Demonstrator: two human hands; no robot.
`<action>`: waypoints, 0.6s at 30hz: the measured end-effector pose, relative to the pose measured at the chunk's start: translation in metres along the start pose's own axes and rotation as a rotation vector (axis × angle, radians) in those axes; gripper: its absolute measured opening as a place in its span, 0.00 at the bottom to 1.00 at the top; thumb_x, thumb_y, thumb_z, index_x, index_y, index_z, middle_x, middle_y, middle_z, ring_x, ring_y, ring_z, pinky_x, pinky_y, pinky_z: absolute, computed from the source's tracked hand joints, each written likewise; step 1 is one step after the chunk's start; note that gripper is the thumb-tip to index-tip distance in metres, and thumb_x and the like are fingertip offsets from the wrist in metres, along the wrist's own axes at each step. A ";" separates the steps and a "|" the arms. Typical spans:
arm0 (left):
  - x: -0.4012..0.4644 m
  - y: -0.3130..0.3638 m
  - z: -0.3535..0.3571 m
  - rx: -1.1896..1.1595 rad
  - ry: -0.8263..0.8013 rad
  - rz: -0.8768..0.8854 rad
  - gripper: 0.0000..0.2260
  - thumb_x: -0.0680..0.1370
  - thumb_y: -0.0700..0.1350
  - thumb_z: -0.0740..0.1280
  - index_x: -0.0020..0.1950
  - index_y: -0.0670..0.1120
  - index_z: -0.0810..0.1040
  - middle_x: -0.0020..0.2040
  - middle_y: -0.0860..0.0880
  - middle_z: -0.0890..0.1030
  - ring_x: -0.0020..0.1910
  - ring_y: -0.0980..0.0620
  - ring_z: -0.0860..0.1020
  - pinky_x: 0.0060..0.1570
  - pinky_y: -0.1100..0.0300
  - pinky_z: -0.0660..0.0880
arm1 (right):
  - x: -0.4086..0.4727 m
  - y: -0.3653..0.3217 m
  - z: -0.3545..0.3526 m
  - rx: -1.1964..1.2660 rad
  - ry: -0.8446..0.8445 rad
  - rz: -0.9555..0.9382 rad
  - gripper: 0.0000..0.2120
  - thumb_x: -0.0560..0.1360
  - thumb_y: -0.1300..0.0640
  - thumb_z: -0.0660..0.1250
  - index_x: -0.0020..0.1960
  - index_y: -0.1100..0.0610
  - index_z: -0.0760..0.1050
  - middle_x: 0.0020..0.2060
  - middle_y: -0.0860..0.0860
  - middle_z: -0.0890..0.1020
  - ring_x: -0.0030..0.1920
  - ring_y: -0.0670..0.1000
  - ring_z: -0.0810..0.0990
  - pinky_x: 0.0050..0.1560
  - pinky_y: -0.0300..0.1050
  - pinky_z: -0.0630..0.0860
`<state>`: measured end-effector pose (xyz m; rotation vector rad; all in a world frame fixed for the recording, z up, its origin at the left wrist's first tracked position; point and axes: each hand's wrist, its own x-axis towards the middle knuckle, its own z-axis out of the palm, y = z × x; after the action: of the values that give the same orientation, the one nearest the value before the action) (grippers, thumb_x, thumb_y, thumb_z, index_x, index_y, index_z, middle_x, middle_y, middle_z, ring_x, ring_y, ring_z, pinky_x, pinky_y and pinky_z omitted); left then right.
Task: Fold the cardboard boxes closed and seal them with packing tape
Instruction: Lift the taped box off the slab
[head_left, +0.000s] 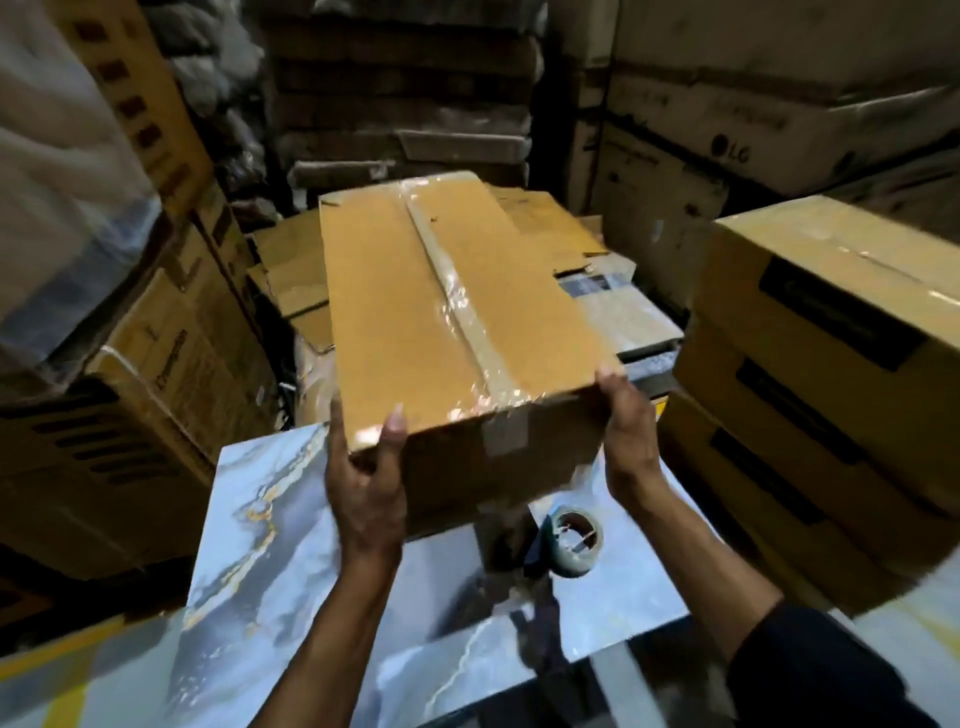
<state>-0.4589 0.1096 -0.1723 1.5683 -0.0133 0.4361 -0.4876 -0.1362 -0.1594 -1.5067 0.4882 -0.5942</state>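
Holding the taped box (457, 322) by its near corners, left hand (366, 480) and right hand (626, 436) fingers curled on. Keep level; set down beyond the tape roll (576, 543) below the right fingers.

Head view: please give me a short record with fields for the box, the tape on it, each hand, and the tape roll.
box: cardboard box, flaps closed, held above the marbled surface
seal: clear tape strip along the top seam
left hand: left hand grips the near left corner
right hand: right hand holds the near right corner
tape roll: tape roll lies on the surface under the box
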 end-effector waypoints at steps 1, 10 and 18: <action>0.002 0.012 0.016 -0.020 -0.054 0.031 0.42 0.73 0.73 0.70 0.81 0.53 0.68 0.75 0.50 0.76 0.74 0.52 0.74 0.72 0.54 0.73 | 0.011 -0.018 -0.017 -0.021 0.035 -0.029 0.21 0.73 0.36 0.64 0.50 0.51 0.84 0.48 0.44 0.85 0.54 0.46 0.81 0.67 0.54 0.74; -0.054 0.166 0.208 -0.129 -0.452 0.281 0.45 0.78 0.65 0.71 0.86 0.58 0.48 0.83 0.53 0.63 0.80 0.54 0.66 0.73 0.63 0.68 | 0.095 -0.211 -0.223 -0.044 0.368 -0.280 0.22 0.75 0.32 0.60 0.38 0.47 0.80 0.39 0.48 0.77 0.46 0.52 0.75 0.47 0.51 0.67; -0.154 0.237 0.382 -0.098 -0.467 0.407 0.45 0.77 0.72 0.67 0.86 0.60 0.46 0.84 0.51 0.63 0.79 0.47 0.68 0.73 0.51 0.74 | 0.172 -0.264 -0.422 0.013 0.442 -0.341 0.22 0.76 0.34 0.63 0.53 0.52 0.81 0.52 0.52 0.80 0.54 0.54 0.77 0.50 0.49 0.70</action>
<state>-0.5656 -0.3120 0.0187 1.5399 -0.7121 0.3678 -0.6403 -0.5637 0.1074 -1.4572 0.5645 -1.2096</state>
